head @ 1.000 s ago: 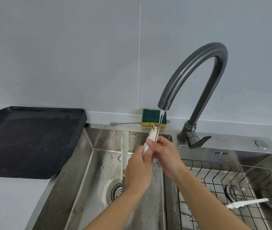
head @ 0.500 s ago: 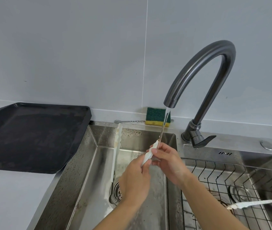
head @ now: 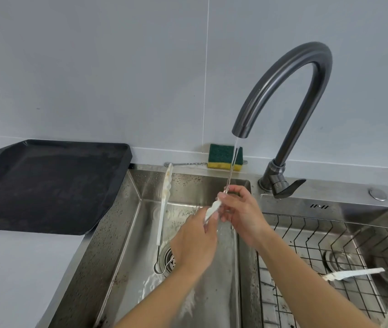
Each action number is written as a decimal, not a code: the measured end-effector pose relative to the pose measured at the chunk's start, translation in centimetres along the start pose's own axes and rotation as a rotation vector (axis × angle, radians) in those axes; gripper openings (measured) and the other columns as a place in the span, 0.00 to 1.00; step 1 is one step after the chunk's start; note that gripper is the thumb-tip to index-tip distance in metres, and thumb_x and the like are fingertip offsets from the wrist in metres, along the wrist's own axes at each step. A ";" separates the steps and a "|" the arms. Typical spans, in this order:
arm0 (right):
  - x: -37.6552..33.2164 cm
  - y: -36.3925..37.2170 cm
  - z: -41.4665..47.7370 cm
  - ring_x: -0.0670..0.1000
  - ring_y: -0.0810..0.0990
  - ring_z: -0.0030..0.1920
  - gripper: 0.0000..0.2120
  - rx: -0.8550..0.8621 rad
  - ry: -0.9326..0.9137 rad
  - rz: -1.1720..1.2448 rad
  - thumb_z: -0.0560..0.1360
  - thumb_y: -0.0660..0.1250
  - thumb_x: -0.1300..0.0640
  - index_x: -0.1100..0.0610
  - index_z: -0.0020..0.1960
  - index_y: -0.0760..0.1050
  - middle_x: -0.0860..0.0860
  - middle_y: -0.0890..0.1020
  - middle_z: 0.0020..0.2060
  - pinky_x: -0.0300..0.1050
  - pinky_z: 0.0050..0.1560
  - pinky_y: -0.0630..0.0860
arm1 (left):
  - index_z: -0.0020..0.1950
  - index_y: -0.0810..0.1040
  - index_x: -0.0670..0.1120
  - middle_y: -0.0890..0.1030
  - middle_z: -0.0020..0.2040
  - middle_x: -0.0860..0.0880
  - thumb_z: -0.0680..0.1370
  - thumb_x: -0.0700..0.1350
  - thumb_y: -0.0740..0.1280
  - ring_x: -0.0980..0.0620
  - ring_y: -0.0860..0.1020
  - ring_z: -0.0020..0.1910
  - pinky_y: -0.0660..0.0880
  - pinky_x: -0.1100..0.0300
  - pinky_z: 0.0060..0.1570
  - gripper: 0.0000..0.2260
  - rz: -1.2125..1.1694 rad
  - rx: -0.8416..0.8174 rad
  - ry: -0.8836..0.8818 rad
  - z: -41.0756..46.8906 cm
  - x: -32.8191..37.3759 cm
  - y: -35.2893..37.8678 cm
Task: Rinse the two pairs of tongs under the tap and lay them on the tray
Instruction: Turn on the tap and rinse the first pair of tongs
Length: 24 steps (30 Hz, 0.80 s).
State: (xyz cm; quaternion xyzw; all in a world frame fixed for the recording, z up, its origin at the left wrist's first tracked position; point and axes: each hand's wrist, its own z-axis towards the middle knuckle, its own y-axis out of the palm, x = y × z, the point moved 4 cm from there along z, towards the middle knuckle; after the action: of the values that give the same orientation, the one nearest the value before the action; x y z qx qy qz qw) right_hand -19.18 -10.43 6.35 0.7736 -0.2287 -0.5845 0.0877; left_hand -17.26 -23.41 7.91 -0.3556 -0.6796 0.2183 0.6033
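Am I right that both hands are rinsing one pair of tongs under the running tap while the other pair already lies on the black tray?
Not quite. The head view shows both hands, left hand and right hand, rinsing one pair of tongs under the running tap, but the black tray holds nothing; the other pair lies in the wire basket of the right-hand basin.

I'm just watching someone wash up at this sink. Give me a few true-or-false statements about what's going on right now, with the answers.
1. Water is running from the tap. True.
2. The black tray already holds tongs. False: nothing lies on it.
3. Both the left hand and right hand hold the tongs under the stream. True.
4. The sponge floats in the basin. False: it sits on the ledge behind the sink.
5. A second pair of tongs lies in the right basin. True.
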 end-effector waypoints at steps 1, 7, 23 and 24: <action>-0.1 0.1 0.0 0.51 0.75 0.30 0.14 0.006 -0.002 0.004 0.72 0.69 0.66 0.61 0.55 0.70 0.58 0.78 0.39 0.43 0.28 0.72 | 0.63 0.71 0.61 0.79 0.51 0.57 0.80 0.60 0.49 0.55 0.78 0.50 0.74 0.54 0.50 0.17 -0.005 -0.004 0.001 0.1 0.1 0.0; -1.0 0.6 -0.3 0.51 0.77 0.30 0.16 -0.024 -0.031 0.000 0.71 0.69 0.68 0.61 0.55 0.69 0.57 0.78 0.39 0.43 0.29 0.73 | 0.63 0.72 0.58 0.80 0.57 0.56 0.80 0.60 0.47 0.52 0.77 0.57 0.70 0.55 0.49 0.19 -0.021 0.007 -0.012 0.2 0.7 -0.6; -1.3 0.7 -0.5 0.46 0.73 0.21 0.07 0.056 -0.044 0.008 0.71 0.69 0.68 0.64 0.46 0.71 0.56 0.78 0.30 0.36 0.22 0.72 | 0.45 0.75 0.48 0.77 0.39 0.53 0.81 0.59 0.44 0.50 0.77 0.44 0.69 0.55 0.43 0.24 -0.023 0.057 -0.038 0.8 0.6 -0.6; -1.3 0.8 -0.5 0.46 0.73 0.22 0.07 0.045 -0.040 0.025 0.71 0.68 0.69 0.63 0.45 0.72 0.56 0.78 0.31 0.36 0.23 0.72 | 0.45 0.75 0.48 0.77 0.39 0.53 0.81 0.59 0.45 0.49 0.77 0.43 0.70 0.54 0.43 0.24 -0.034 0.053 -0.045 0.9 0.5 -0.6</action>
State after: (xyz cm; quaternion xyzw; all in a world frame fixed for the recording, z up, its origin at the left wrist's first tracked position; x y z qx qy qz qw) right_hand -19.22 -10.58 7.95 0.7605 -0.2532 -0.5934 0.0731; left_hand -18.29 -23.30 8.57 -0.3226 -0.6931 0.2340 0.6007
